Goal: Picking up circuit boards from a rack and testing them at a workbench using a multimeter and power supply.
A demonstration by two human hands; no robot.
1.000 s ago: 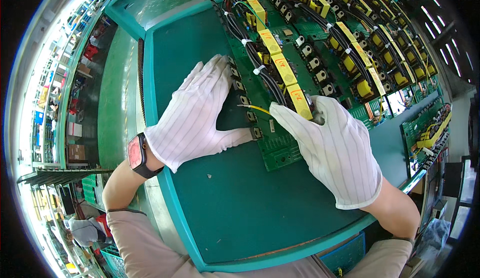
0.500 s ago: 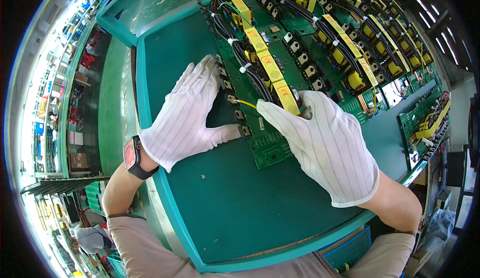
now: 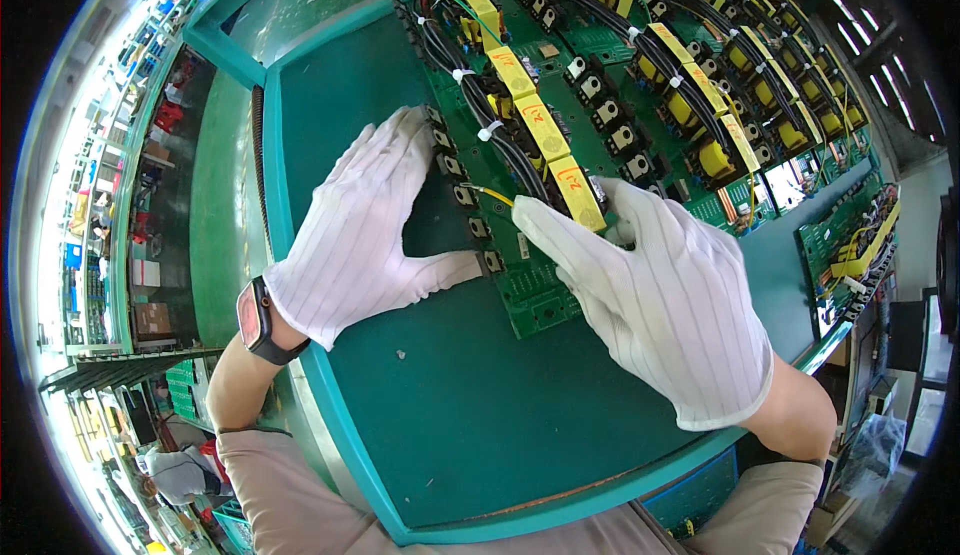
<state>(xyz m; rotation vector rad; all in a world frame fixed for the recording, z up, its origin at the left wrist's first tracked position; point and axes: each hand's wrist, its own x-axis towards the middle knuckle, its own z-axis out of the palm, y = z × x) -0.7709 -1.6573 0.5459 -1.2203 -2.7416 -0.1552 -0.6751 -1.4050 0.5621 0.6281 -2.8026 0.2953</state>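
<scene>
A green circuit board (image 3: 540,300) lies on the green bench top, carrying a row of yellow-taped blocks (image 3: 576,193) and a zip-tied bundle of black cables (image 3: 520,160). My left hand (image 3: 350,230), in a white striped glove, is spread along the board's left edge. Its fingertips and thumb touch the black and metal components (image 3: 478,227) there. My right hand (image 3: 670,295), gloved alike, straddles the near end of the last yellow block, thumb on the left and fingers on the right. By that thumb runs a short yellow wire (image 3: 495,194); the fingers partly hide the block's end.
More circuit boards (image 3: 700,85) with similar yellow blocks fill the far right of the bench. A separate board (image 3: 850,255) sits at the right edge. A raised teal rim (image 3: 350,445) borders the bench top (image 3: 480,425). Shelves (image 3: 120,205) stand beyond the aisle at left.
My right hand has shifted slightly right and nearer, its fingers still at the block's end. My left hand has moved slightly left, its thumb still at the board edge.
</scene>
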